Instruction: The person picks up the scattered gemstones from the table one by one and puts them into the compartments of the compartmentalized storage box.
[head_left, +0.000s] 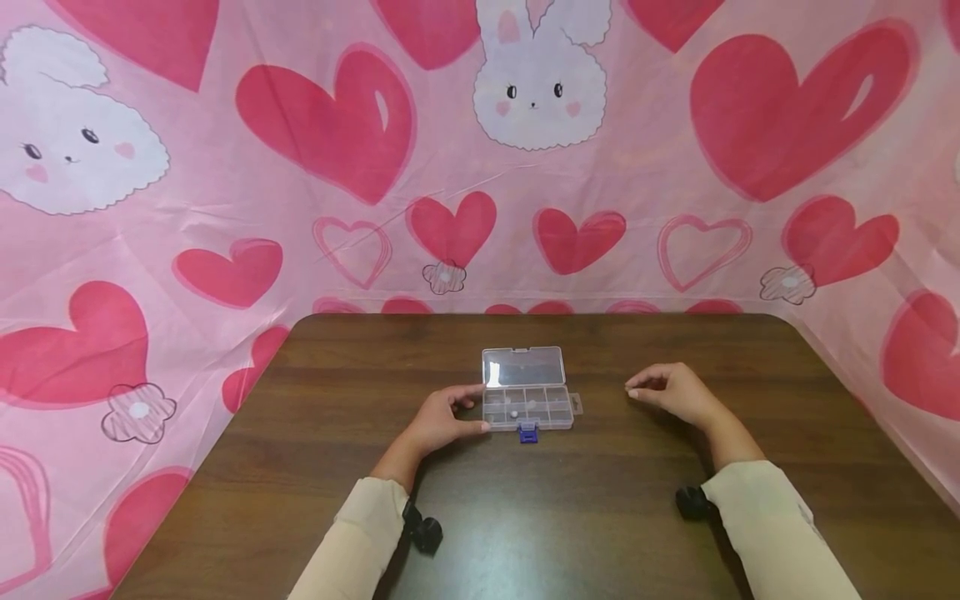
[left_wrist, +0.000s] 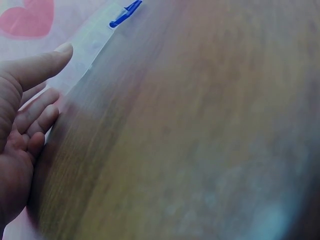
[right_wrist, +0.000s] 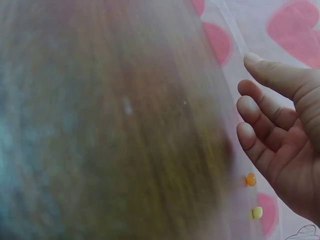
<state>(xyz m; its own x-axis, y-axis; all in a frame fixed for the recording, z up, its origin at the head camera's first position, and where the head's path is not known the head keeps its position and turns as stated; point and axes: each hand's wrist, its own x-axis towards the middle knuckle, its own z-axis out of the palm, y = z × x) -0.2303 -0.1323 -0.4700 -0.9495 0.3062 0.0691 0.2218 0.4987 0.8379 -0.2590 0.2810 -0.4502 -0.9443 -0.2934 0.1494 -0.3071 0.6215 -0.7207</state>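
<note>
Head view shows the left hand with its thumb and finger holding the left end of an open, clear box on the brown worktop, and the right hand well to its right, though I cannot tell if those fingertips pinch anything.

Brown wood-grained table filling lower part of head view, far corners curving, pale sheen spreading across near middle. Clear plastic box lying on its far half, about midway across, two rows of four compartments facing up, lid hanging back toward far side, blue latch jutting from near edge, clear tab sticking out at right end. In right wrist view, orange bead and yellow bead seemingly resting on glossy surface, near each other, not touching.
</note>
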